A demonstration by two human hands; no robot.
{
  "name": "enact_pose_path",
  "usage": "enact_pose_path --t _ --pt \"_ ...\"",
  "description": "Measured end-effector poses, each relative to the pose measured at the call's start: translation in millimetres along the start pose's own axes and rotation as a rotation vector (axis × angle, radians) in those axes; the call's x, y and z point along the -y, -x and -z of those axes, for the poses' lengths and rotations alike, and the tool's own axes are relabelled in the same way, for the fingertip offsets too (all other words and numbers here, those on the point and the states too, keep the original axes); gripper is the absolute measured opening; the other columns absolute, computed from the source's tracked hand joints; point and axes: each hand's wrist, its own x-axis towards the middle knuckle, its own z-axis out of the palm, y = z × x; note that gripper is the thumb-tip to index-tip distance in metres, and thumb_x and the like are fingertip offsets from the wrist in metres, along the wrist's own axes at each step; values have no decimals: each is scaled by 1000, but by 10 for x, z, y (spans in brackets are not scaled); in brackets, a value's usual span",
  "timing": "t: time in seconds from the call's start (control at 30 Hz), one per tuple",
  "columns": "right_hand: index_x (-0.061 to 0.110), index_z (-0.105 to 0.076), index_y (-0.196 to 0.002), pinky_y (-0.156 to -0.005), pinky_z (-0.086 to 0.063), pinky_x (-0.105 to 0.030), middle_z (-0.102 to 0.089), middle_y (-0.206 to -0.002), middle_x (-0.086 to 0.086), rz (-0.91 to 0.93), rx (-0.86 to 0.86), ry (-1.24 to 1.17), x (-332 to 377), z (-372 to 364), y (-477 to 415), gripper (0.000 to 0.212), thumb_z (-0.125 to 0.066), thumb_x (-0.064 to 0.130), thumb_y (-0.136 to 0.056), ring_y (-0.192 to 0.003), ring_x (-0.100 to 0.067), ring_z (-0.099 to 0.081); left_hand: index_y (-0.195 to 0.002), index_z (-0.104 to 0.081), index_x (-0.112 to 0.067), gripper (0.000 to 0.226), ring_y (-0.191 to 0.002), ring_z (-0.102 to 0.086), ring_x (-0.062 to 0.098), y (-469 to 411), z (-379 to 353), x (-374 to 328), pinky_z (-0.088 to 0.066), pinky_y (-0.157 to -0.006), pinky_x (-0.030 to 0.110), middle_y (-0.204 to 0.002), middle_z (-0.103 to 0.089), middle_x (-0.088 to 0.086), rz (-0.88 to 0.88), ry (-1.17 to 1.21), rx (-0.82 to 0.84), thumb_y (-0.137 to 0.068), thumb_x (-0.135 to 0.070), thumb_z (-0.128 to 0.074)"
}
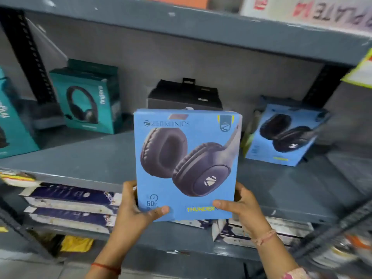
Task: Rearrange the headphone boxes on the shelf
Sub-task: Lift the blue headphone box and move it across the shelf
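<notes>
Both hands hold one blue Zebronics headphone box upright in front of the grey metal shelf — the left hand grips its lower left corner, the right hand its lower right corner, thumbs pressed on the front face. A second blue headphone box stands tilted on the shelf to the right. A black box sits at the back, behind the held one. Two teal headphone boxes stand at the left — one is cut off by the frame edge.
</notes>
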Motion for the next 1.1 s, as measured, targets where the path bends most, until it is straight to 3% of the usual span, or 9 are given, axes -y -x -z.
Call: enact_pose_path --t 0.2,0.33,0.47,0.6,0.67,0.8,0.9,1.0,1.1 --pt "18 -63 -97 -67 -55 -22 -76 -87 8 -31 -236 36 -73 1182 97 77 -90 47 -31 -82 -10 -68 -117 -37 -35 87 -88 -59 -13 -393 -1207 20 -48 -71 6 -112 -57 -15 -48 12 256 -48 -9 -84" --pt "22 -63 -94 -66 -54 -17 -75 -84 17 -11 -425 107 -169 1834 58 75 -86 58 -32 -81 -4 -67 -144 -15 -24 107 -108 -51 4 -689 -2035 59 -38 -76 -3 -120 -47 -23 -56 -46 415 -61 -1 -79" --pt "19 -62 -95 -67 -52 -18 -72 -82 12 13 -585 220 -231 2247 -125 26 -73 10 -72 -88 -16 -61 -145 -5 -27 105 -112 -49 9 -906 -2598 121 -36 -84 5 -121 -49 -16 -22 -71 481 -69 1 -73" --pt "12 -58 -101 -77 -45 -31 -67 -90 -3 11 -663 279 -314 2434 -320 29 -65 -3 -77 -71 -1 -61 -145 -4 -26 102 -111 -53 16 -1083 -2911 189 -39 -85 11 -122 -51 -9 -18 -76 460 -71 7 -67" --pt "8 -55 -110 -82 -41 -34 -61 -101 -6 8 -692 303 -376 2506 -395 34 -64 -1 -79 -84 -14 -59 -144 -4 -28 102 -113 -54 18 -1149 -3002 255 -42 -92 20 -125 -54 -6 -15 -76 444 -71 6 -67" --pt "8 -50 -118 -90 -45 -42 -61 -112 -8 -35 -718 350 -440 2552 -460 40 -62 4 -81 -103 -21 -56 -144 -4 -27 100 -108 -54 17 -1174 -3063 275 -41 -91 20 -127 -57 1 -24 -101 433 -73 1 -68" --pt "8 -42 -126 -95 -44 -44 -57 -122 -17 -51 -834 301 -455 2340 -368 59 -68 -2 -74 -110 -28 -54 -142 -23 -18 87 -107 -52 13 -1140 -2959 207 -37 -87 11 -120 -55 -4 -19 -145 452 -71 -4 -72" --pt "5 -41 -127 -104 -33 -47 -45 -127 -26 -32 -1063 461 -450 1701 -195 77 -81 12 -62 -118 -38 -41 -127 -47 -7 62 -114 -56 24 -1069 -2591 218 -42 -99 28 -121 -62 11 -27 -245 453 -71 -12 -74" --pt "5 -46 -122 -103 -23 -32 -42 -127 -25 141 -880 644 -453 923 -126 72 -78 29 -62 -120 -34 -35 -121 -53 -2 51 -109 -59 25 -932 -1935 249 -43 -94 25 -119 -63 17 -28 -280 269 -77 -18 -70"
